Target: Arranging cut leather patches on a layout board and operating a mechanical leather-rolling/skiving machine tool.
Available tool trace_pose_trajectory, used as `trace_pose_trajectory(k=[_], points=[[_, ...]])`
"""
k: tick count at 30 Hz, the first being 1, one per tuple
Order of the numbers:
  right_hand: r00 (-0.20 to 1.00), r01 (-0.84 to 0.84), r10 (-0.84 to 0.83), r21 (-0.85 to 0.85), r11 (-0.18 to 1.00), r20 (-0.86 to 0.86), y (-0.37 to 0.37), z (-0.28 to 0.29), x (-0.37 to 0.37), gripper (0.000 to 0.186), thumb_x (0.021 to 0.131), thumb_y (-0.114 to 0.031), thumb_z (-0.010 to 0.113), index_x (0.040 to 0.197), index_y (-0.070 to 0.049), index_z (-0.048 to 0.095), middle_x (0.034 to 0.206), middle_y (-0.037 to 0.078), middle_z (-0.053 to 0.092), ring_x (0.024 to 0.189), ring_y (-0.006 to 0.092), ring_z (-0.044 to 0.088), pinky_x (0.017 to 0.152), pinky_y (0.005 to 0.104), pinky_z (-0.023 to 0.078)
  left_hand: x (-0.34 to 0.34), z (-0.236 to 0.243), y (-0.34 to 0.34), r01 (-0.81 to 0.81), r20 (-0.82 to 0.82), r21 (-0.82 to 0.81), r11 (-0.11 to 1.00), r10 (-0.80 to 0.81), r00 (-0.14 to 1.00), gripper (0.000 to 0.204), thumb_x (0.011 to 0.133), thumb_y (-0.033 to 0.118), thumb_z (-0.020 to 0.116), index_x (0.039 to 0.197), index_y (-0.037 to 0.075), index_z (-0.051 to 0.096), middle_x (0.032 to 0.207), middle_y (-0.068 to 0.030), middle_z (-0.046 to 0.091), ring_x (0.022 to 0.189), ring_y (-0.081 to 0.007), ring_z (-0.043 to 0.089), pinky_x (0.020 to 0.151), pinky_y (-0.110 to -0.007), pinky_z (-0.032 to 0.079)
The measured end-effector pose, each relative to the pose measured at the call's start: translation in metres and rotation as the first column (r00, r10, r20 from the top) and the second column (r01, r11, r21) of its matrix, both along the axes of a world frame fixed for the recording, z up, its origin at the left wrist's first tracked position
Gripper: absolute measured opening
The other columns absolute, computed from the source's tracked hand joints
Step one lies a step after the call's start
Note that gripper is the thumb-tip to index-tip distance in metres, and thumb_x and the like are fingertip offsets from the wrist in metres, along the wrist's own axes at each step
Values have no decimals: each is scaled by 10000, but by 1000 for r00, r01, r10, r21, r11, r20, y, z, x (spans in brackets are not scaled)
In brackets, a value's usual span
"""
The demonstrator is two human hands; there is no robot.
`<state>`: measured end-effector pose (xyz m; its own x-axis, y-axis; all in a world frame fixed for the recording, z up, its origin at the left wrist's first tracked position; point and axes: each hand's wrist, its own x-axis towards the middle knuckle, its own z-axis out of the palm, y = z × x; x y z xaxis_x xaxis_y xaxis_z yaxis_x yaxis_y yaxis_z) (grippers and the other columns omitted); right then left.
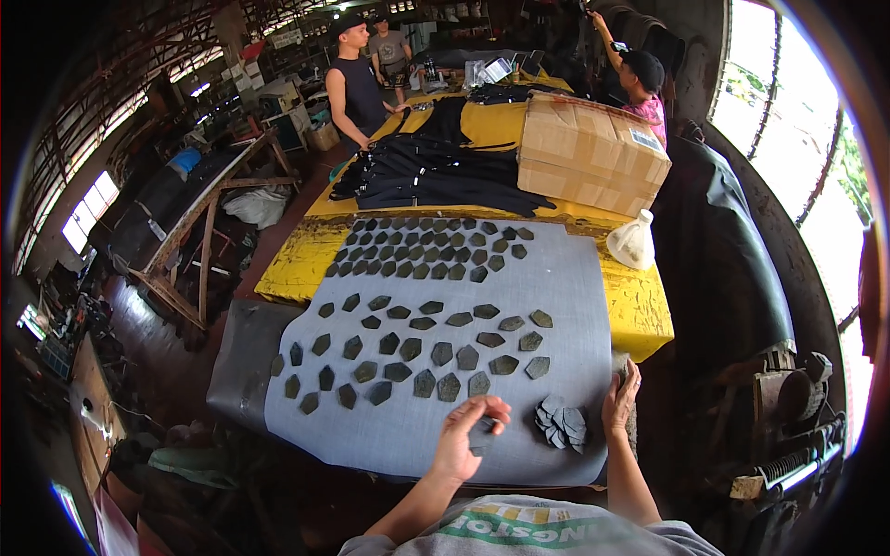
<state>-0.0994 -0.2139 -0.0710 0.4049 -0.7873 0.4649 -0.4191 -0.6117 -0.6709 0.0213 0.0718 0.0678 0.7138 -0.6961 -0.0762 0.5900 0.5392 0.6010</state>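
A grey sheet (pixel 436 306) carries several dark pentagonal pieces (pixel 411 348), packed in close rows toward the back and spread wider toward the front. My left hand (pixel 468 422) is over the front middle, fingers curled round a dark piece (pixel 481 437). Just to its right lies a loose, overlapping pile of similar pieces (pixel 561 423). My right hand (pixel 623 403) rests at the sheet's right edge, fingers extended upward and slightly bent; I make out nothing held in it.
Beyond, the yellow table (pixel 640 306) holds black straps and fabric (pixel 408 181), a cardboard box (pixel 593 157) and a white jug (pixel 630 239). Three people (pixel 357 102) stand around its far part. A wooden frame (pixel 209 250) stands left; dark rolled material (pixel 742 259) hangs right.
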Motion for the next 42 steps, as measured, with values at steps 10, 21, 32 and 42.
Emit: trace_pose_trajectory(k=[10, 21, 32, 42], points=[[1000, -13, 13, -20, 1000, -26, 0, -2, 3, 433, 894, -44, 472, 1315, -17, 376, 1323, 218, 403, 1267, 370, 354, 1061, 429, 285, -15, -9, -13, 192, 189, 26, 981, -194, 963, 311, 937, 305, 527, 980, 9, 614, 939, -114, 623, 820, -170, 567, 694, -294, 453], [998, -40, 38, -39, 998, -45, 0, -1, 2, 432, 867, -7, 475, 1290, 12, 391, 1314, 209, 409, 1260, 352, 366, 1075, 415, 279, -15, -3, -15, 185, 126, 70, 980, -192, 973, 366, 952, 320, 490, 1029, -14, 615, 932, -141, 645, 799, -208, 595, 684, -325, 472], [999, -40, 39, -22, 999, -37, 0, -2, 1, 451, 854, 1, 478, 1295, 16, 386, 1323, 217, 398, 1272, 359, 351, 1084, 421, 265, -15, -6, -16, 175, 124, -1, 985, -174, 977, 274, 938, 224, 525, 1046, -11, 616, 945, -122, 652, 815, -183, 609, 696, -307, 486], [998, -37, 37, -7, 999, -59, 1, 0, 1, 453, 851, 16, 474, 1296, 16, 386, 1322, 216, 396, 1268, 354, 355, 1081, 416, 273, -15, -6, -13, 195, 113, -40, 980, -189, 975, 290, 936, 235, 525, 1057, -15, 608, 948, -128, 646, 825, -184, 606, 717, -311, 483]])
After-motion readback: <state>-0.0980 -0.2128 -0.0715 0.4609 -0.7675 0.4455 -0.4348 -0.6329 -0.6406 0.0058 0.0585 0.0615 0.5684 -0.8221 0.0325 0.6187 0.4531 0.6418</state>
